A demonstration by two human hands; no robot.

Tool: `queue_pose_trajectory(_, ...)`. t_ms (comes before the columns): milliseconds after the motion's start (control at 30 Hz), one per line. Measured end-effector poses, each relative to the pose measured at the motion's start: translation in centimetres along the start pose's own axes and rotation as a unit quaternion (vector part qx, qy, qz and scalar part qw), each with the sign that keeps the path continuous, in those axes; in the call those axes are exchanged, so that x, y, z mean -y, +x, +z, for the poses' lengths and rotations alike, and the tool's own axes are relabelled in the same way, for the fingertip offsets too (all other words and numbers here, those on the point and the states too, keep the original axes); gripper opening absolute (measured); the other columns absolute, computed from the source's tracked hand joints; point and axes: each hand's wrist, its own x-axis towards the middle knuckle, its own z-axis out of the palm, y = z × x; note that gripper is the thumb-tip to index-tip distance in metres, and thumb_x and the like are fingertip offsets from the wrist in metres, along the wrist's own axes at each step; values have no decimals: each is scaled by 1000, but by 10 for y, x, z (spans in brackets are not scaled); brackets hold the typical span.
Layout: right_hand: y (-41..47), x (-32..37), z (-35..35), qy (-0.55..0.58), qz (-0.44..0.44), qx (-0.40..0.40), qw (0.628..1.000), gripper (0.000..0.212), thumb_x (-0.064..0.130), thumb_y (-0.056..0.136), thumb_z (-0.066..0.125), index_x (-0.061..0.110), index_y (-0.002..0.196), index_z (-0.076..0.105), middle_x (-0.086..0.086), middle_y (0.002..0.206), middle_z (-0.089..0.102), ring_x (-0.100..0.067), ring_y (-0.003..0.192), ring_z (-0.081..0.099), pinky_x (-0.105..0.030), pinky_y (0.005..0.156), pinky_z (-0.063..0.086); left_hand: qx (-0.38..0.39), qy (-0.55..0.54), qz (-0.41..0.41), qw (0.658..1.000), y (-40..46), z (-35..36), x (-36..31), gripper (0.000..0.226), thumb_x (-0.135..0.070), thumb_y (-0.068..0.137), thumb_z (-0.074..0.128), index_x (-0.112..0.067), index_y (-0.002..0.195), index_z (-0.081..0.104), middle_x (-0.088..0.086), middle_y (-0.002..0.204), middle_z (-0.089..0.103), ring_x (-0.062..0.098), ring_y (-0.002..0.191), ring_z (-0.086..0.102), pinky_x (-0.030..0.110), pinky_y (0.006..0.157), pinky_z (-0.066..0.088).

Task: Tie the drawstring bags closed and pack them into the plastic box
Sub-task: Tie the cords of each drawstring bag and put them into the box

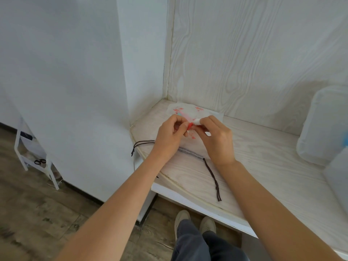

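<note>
On the tabletop (263,157), left hand (169,136) and right hand (218,140) pinch one bag's cord (190,125) (red).

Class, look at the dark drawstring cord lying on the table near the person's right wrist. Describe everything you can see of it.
The dark cord looks like thin, doubled brown-black string. It lies loose and slack on the pale wood-grain table, running from the grey gathered hem of a see-through bag, beside the right wrist, down towards the table's front edge, where its two ends part slightly. No hand touches it.

no readable text, labels, brands, numbers, signs
</note>
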Motion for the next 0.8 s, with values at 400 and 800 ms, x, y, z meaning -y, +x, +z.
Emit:
queue_pose_trajectory(400,-2,1,0,7,79,-6,997,5,4,78,69,3,78,65,-7,72,62,-23,59,60,-40,50,52,-147,29,-34,988,2,0,6,6,-10,94,51,-7,93,57,2,86,61,7,74,60,19,56,54)
queue_pose_trajectory(800,0,1,-1,-1,173,0,985,10,-10,76,62,-2,82,60,-13,80,60,-24,65,59,-19,64,42,-218,94,-93,967,6,-2,9,10,-8,94,47,-4,93,57,2,82,59,19,84,61,13,67,36)
